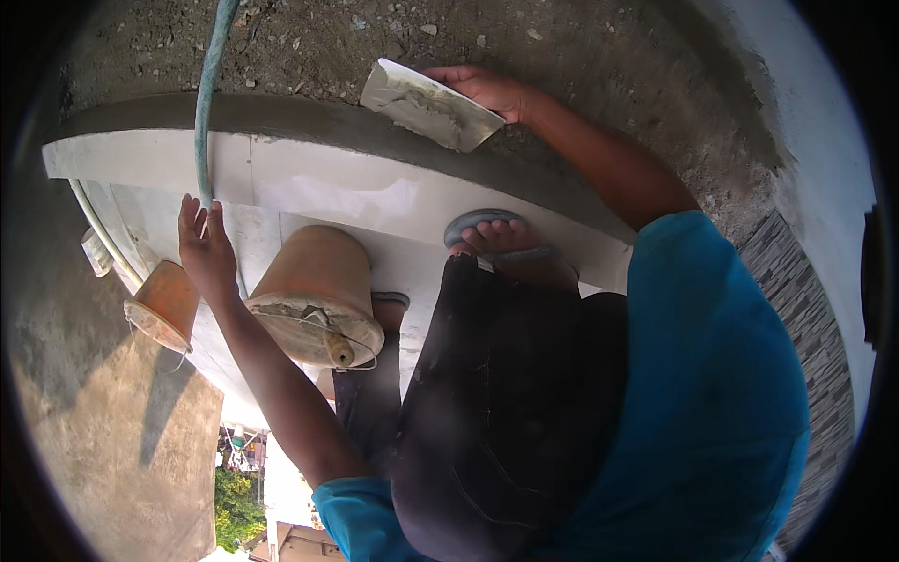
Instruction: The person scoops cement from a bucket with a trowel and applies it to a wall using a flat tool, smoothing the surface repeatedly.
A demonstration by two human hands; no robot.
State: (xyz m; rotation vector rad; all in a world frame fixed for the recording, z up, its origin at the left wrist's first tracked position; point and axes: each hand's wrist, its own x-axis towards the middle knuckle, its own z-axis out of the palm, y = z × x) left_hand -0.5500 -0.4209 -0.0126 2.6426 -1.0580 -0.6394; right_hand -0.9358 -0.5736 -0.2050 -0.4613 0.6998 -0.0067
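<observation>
We start with the plastering trowel (433, 105), a flat steel blade smeared with grey mortar. It lies at the far side of the wet cement edge (309, 117), above the white tiles, with its blade tilted so the mortar does not slide off. Our right hand (489, 89) holds it at the handle end, the fingers closed around the handle, which is hidden under the hand. We judge the blade is kept flat and low because it must press or smooth the mortar along this edge.

Our left hand (206, 245) rests on the white tiled surface (375, 192), the fingers stretched out and holding nothing, touching the tile just beside a green hose (208, 84) that comes down over the edge. We think this hand gives us support.

Near it stands an orange bucket (314, 295) with grey mortar and a wooden handle (337, 348) inside, close enough to reach. A smaller orange bucket (164, 304) stands more to the left. Our foot in a grey sandal (496, 234) stands on the tiles.

Beyond the edge there is rough ground with small stones (393, 37). The place is outdoors, in sunlight, with a grey concrete floor (112, 421) on the left and a brick-patterned wall (810, 318) on the right.
</observation>
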